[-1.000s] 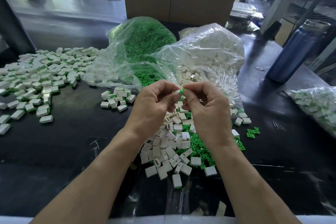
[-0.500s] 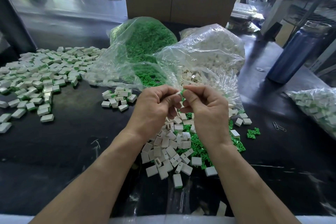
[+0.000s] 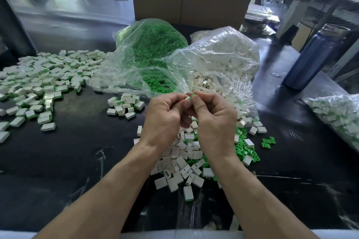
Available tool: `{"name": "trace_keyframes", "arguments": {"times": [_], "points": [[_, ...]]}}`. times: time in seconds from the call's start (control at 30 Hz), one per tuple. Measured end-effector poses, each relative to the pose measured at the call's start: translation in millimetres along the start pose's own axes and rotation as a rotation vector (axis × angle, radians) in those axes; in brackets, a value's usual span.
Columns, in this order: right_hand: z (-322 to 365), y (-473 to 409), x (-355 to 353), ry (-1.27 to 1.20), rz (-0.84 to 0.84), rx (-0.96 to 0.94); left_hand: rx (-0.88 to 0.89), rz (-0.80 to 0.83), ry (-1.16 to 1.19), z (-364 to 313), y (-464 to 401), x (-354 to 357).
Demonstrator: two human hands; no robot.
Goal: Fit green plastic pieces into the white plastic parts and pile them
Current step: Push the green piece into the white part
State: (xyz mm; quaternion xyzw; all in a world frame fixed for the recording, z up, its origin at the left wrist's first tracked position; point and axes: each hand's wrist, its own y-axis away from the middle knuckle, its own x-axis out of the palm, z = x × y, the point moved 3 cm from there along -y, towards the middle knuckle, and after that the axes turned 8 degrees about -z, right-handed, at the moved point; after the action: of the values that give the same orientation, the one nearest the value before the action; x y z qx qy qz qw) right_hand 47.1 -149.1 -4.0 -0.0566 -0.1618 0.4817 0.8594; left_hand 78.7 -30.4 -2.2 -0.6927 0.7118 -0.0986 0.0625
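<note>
green piece (image 3: pixel 192 95) and white part (image 3: pixel 186 98) meet between the fingertips of both hands, held up above the loose heap, mid-frame. left hand (image 3: pixel 165 118) has fingers curled, thumb and index pinching the white part. right hand (image 3: pixel 214 120) also curled, pinching the green piece from the right side against the white part. how far the green piece sits inside cannot be told, mostly hidden by fingers.

right under the hands: heap of loose white parts (image 3: pixel 180 163) mixed with loose green pieces (image 3: pixel 242 149) on the black table (image 3: pixel 58 161). one finished part with green edge (image 3: pixel 188 193) lies at the near end of the heap. small cluster of assembled parts (image 3: pixel 124 105) just left of the hands. big spread pile of assembled parts (image 3: pixel 38 85) at far left.

behind the hands two open clear bags, touching: bag of green pieces (image 3: pixel 151 46) on the left, bag of white parts (image 3: pixel 223 58) on the right, its mouth spilling toward the heap. another clear bag of assembled parts (image 3: pixel 338 114) at the right edge. few stray green pieces (image 3: pixel 268 142) and a paper clip (image 3: pixel 295 135) right of the heap. blue bottle (image 3: pixel 312 56) upright at far right. cardboard box (image 3: pixel 190 2) behind the bags.
</note>
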Motion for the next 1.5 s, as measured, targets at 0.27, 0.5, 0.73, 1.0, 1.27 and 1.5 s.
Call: {"name": "trace_keyframes", "arguments": {"times": [0.27, 0.5, 0.73, 1.0, 1.27, 1.5], "points": [[2, 4, 5, -0.147, -0.011, 0.114, -0.024, -0.062, 0.036, 0, 2, 2], [1, 6, 7, -0.141, -0.016, 0.101, -0.076, -0.067, 0.062, -1, 5, 3], [2, -3, -6, 0.016, -0.013, 0.068, 0.033, 0.016, -0.034, -3, 2, 2], [3, -9, -13, 0.144, 0.012, 0.106, 0.062, 0.052, -0.043, -3, -5, -3], [4, -9, -13, 0.213, 0.007, 0.110, 0.056, 0.145, -0.103, -3, -6, -4], [1, -7, -12, 0.192, -0.014, 0.143, 0.381, 0.044, -0.428, -9, -4, -8]]}}
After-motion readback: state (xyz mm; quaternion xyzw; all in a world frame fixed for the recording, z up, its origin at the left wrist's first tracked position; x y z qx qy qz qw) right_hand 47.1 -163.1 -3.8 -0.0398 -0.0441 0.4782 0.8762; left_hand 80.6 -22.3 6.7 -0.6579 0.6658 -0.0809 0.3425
